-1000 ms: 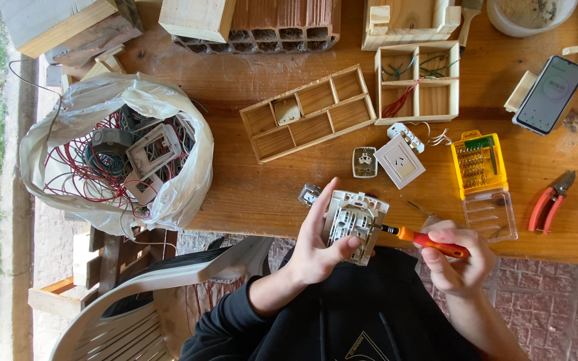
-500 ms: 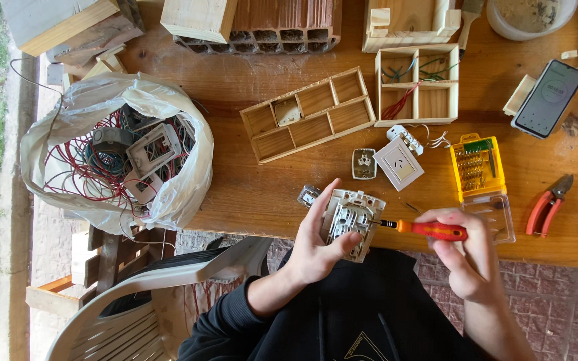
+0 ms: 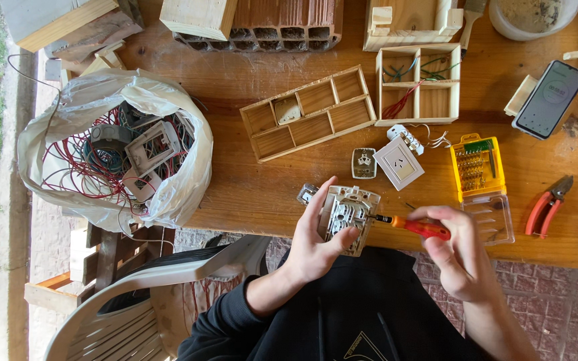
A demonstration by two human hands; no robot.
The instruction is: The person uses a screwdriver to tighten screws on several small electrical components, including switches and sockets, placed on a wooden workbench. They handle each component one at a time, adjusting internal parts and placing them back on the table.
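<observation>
**Unscrewing an old switch module at the bench**

While I'm stood here, head view: left hand (image 3: 316, 251) has its grip wrapped round a white switch module (image 3: 346, 215), held just off the bench (image 3: 249, 194) edge. Right hand (image 3: 459, 257) pinches an orange screwdriver (image 3: 417, 227), tip at the module's side. Looks like mid-unscrewing to me; next it needs the tip kept seated and steady turning. Yellow bit case (image 3: 477, 166) sits nearby.

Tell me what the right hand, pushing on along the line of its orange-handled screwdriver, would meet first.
The right hand points left; the orange-handled screwdriver tip already sits at the white plastic switch module held by the left hand. Depth looks touching.
</observation>
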